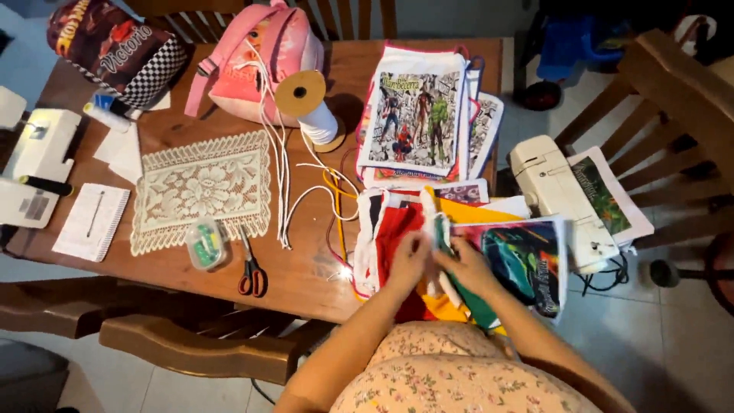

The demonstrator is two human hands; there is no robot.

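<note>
Head view: both hands meet at the near edge of the wooden table (306, 283), over a pile of colourful fabric pieces (417, 229). Left hand (409, 260) fingers clenched on the red and white cloth, pinching it; right hand (468, 269) fingers grasping a green fabric strip (443, 233) just beside it, the two hands nearly touching. Step in hand looks like sorting or lining up the cloth layers; a next move would call for a steady pinch so the layers stay together. Just right of the pile lies a printed drawstring bag with a car picture (527, 264); a stack of printed bags (420, 118) sits further back. White cord (287, 176) trails from a spool (310, 103); red-handled scissors (251, 274) lie near the lace doily (199, 187).
</note>
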